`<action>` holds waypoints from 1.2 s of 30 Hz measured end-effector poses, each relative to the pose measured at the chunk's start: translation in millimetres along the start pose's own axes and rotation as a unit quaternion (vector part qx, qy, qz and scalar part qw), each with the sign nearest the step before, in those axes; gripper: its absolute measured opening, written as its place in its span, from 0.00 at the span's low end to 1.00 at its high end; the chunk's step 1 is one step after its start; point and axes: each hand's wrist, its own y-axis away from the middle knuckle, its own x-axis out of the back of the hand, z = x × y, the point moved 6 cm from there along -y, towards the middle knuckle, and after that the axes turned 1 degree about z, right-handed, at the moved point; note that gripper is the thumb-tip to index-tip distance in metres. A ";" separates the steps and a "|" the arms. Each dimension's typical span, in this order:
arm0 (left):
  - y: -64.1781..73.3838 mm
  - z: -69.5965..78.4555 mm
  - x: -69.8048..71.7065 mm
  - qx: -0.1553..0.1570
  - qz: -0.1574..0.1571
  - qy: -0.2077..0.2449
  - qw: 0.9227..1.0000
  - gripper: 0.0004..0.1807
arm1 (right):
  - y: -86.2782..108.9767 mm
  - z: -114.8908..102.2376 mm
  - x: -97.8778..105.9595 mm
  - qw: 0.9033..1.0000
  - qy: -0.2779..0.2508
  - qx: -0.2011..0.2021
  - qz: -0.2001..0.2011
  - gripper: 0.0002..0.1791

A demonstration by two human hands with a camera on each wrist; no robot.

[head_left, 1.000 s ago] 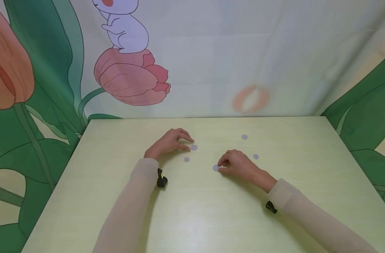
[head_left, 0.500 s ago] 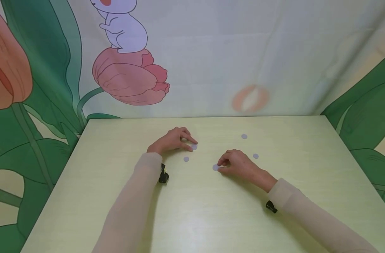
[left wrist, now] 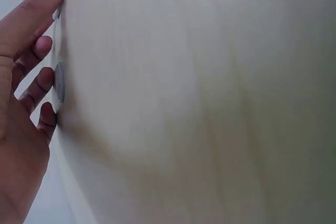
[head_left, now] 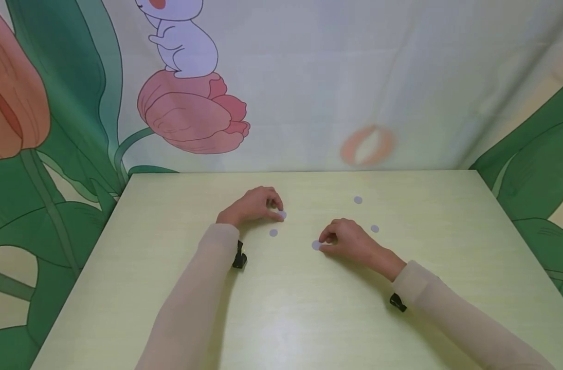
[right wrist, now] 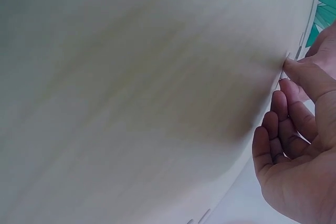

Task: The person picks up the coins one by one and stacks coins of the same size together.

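Note:
Small pale lilac discs lie flat on the table. In the head view, my left hand (head_left: 255,204) pinches one disc (head_left: 283,214) by its edges between thumb and curled index finger. Just nearer than that hand lies a second disc (head_left: 273,233). My right hand (head_left: 348,238) pinches another disc (head_left: 315,245), whose left part sticks out past the fingertips. In the left wrist view, the left thumb (left wrist: 37,11) reaches down to the tabletop, with a disc (left wrist: 60,81) seen edge-on by the fingers. The right thumb (right wrist: 310,77) is at the table surface in the right wrist view.
Two more discs lie right of the hands, one further back (head_left: 358,200) and one beside the right hand (head_left: 375,228). The pale wooden table (head_left: 272,318) ends at a printed flower curtain (head_left: 300,103) behind it.
My left hand has moved slightly right, and its index finger and thumb have closed onto the disc. The right hand keeps its pinch without moving.

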 end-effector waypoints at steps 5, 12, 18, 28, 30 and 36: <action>2.9 2.1 0.4 0.004 0.018 -0.018 1.000 0.11 | 0.1 -0.8 -0.1 1.000 0.003 0.002 0.003 0.06; 9.0 5.3 3.1 0.026 0.057 0.025 0.998 0.12 | -1.5 -0.2 -2.7 1.000 0.010 0.009 0.001 0.07; 13.5 8.9 4.6 0.016 0.087 0.043 0.995 0.12 | -0.8 -0.1 -2.5 1.000 0.011 0.007 0.004 0.07; 29.8 33.6 5.3 0.000 0.103 0.061 0.993 0.13 | -0.9 0.4 -2.5 1.000 0.016 0.000 0.004 0.07; 33.0 42.2 4.1 -0.011 0.100 0.050 0.994 0.13 | -1.2 1.1 -3.0 1.000 0.016 -0.002 0.003 0.07; 49.0 68.8 3.5 -0.032 0.128 0.057 0.990 0.12 | -1.5 1.5 -3.0 1.000 0.015 -0.004 0.001 0.07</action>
